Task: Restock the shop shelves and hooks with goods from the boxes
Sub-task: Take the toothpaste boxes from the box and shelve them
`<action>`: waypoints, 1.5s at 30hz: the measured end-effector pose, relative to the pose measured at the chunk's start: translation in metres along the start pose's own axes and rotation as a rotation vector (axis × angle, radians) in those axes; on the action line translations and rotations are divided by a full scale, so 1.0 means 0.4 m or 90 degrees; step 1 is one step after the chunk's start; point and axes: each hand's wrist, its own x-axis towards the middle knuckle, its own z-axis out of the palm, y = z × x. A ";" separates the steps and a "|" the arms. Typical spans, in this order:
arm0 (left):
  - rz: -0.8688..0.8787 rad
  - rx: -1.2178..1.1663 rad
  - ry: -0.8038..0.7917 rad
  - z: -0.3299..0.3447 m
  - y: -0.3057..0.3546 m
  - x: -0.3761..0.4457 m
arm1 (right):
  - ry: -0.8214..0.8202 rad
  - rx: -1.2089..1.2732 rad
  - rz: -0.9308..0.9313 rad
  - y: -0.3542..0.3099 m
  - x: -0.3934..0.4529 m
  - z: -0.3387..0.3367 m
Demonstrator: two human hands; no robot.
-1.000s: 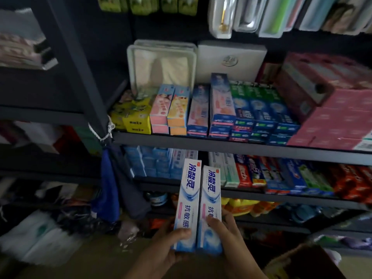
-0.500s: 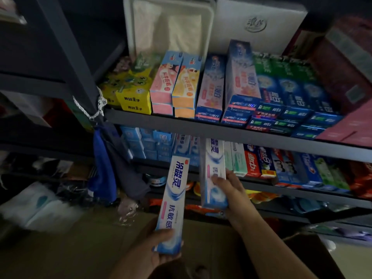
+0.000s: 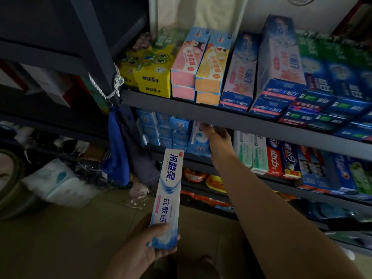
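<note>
My left hand (image 3: 145,250) grips the lower end of a white and blue toothpaste box (image 3: 169,190), held upright in front of the shelves. My right hand (image 3: 219,139) reaches under the upper shelf (image 3: 201,111) into the second shelf (image 3: 193,158). There it holds a second toothpaste box of the same kind (image 3: 198,136), which stands between the small blue boxes (image 3: 163,129) and the green and white boxes (image 3: 251,152). The fingertips are blurred and partly hidden by the shelf edge.
The upper shelf carries yellow, pink, orange and blue toothpaste boxes (image 3: 209,63). A blue cloth (image 3: 117,150) hangs from a rope (image 3: 108,85) on the dark post to the left. White wrapped packs (image 3: 58,180) lie on the floor at the left.
The right hand has moved the second toothpaste box up and into the second shelf. The left hand keeps its box low. The view has moved closer to the shelves.
</note>
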 end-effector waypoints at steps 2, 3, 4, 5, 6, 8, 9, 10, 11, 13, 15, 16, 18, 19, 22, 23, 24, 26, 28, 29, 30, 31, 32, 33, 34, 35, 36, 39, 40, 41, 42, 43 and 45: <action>0.008 0.013 -0.003 -0.008 -0.003 0.005 | 0.044 -0.074 -0.015 0.009 0.002 0.009; 0.010 0.019 -0.006 -0.011 -0.005 0.008 | 0.062 -0.127 -0.031 0.012 0.004 0.015; 0.013 0.024 -0.010 -0.014 -0.007 0.010 | 0.074 -0.169 -0.048 0.014 0.007 0.020; 0.016 0.030 -0.014 -0.016 -0.009 0.010 | 0.080 -0.199 -0.057 0.016 0.009 0.023; 0.021 0.036 -0.016 -0.016 -0.009 0.010 | 0.079 -0.221 -0.060 0.016 0.008 0.024; 0.029 0.041 -0.017 -0.017 -0.009 0.007 | 0.065 -0.256 -0.061 0.015 -0.005 0.020; 0.032 0.047 -0.012 -0.017 -0.008 0.005 | 0.064 -0.267 -0.067 0.018 -0.016 0.014; 0.037 0.052 -0.010 -0.019 -0.007 0.004 | 0.069 -0.272 -0.082 0.023 -0.032 0.007; 0.040 0.054 -0.007 -0.022 -0.007 0.004 | 0.083 -0.271 -0.092 0.034 -0.051 -0.001; 0.041 0.062 0.002 -0.026 -0.007 0.009 | 0.106 -0.249 -0.082 0.067 -0.094 -0.010; 0.034 0.069 0.009 -0.031 -0.007 0.015 | 0.094 -0.171 -0.023 0.095 -0.130 -0.005; 0.032 0.071 0.012 -0.032 -0.006 0.013 | 0.083 -0.116 0.013 0.103 -0.139 0.003; 0.031 0.079 0.013 -0.037 0.001 0.007 | 0.066 -0.023 0.068 0.103 -0.140 0.025; 0.034 0.085 0.012 -0.043 0.004 0.006 | 0.067 0.016 0.089 0.100 -0.135 0.036; 0.038 0.098 0.000 -0.069 0.007 0.006 | 0.115 0.090 0.100 0.105 -0.115 0.059; 0.038 0.103 -0.004 -0.077 0.010 0.005 | 0.133 0.101 0.097 0.104 -0.112 0.063; 0.039 0.109 -0.006 -0.082 0.013 0.003 | 0.147 0.103 0.096 0.101 -0.112 0.066; 0.043 0.114 -0.006 -0.092 0.017 0.001 | 0.171 0.091 0.097 0.094 -0.109 0.069; 0.047 0.114 -0.002 -0.100 0.021 -0.003 | 0.183 0.082 0.093 0.080 -0.106 0.072; 0.049 0.115 0.001 -0.104 0.022 -0.004 | 0.187 0.070 0.090 0.072 -0.104 0.074; 0.050 0.117 0.000 -0.108 0.024 -0.005 | 0.191 0.052 0.089 0.063 -0.102 0.077; 0.050 0.119 -0.003 -0.110 0.025 -0.006 | 0.193 0.031 0.088 0.055 -0.100 0.081; 0.049 0.122 -0.006 -0.112 0.027 -0.006 | 0.195 0.011 0.086 0.048 -0.098 0.083; 0.048 0.125 -0.008 -0.114 0.028 -0.006 | 0.202 -0.008 0.083 0.043 -0.093 0.086; 0.046 0.127 -0.013 -0.116 0.028 -0.006 | 0.208 -0.023 0.076 0.039 -0.089 0.087; 0.045 0.128 -0.018 -0.119 0.029 -0.006 | 0.210 -0.033 0.070 0.036 -0.087 0.088; 0.046 0.129 -0.020 -0.120 0.029 -0.007 | 0.211 -0.036 0.063 0.034 -0.084 0.087; 0.050 0.135 -0.027 -0.119 0.026 -0.003 | 0.197 -0.035 0.044 0.030 -0.085 0.084; 0.051 0.137 -0.031 -0.116 0.025 -0.002 | 0.193 -0.044 0.036 0.026 -0.086 0.082; 0.052 0.139 -0.034 -0.114 0.023 0.001 | 0.187 -0.055 0.029 0.023 -0.087 0.079; 0.052 0.143 -0.039 -0.109 0.022 0.003 | 0.174 -0.066 0.023 0.020 -0.090 0.074; 0.050 0.151 -0.044 -0.105 0.019 0.004 | 0.160 -0.076 0.022 0.017 -0.099 0.069; 0.048 0.169 -0.054 -0.095 0.012 0.007 | 0.141 -0.086 0.029 0.023 -0.125 0.050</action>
